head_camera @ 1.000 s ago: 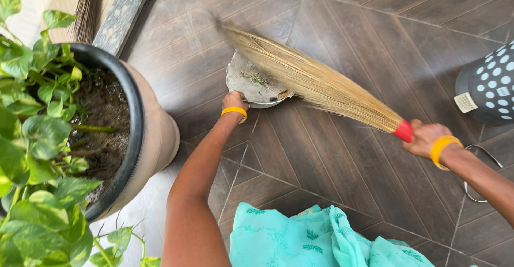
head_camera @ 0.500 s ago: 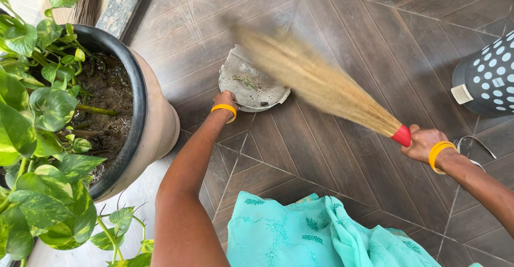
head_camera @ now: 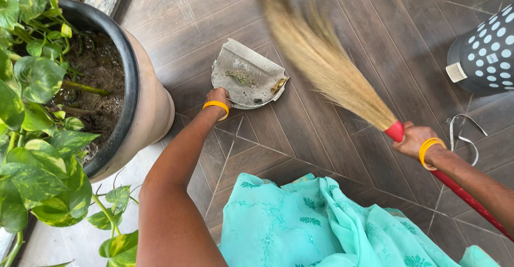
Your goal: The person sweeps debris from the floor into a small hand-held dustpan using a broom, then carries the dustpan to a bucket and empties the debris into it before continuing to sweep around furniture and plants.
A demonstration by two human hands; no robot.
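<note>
Flanking dustpan (head_camera: 246, 74): planter (head_camera: 144, 106) (left), dotted bin (head_camera: 484, 53)

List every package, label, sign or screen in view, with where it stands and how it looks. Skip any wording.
Small white rectangular label: on the left side of the dark, white-dotted plastic bin at the right edge, on the brown tiled floor.
Second, tinier pale sticker: higher on the same bin, too small to describe further.
No packages, signs or screens show.
</note>
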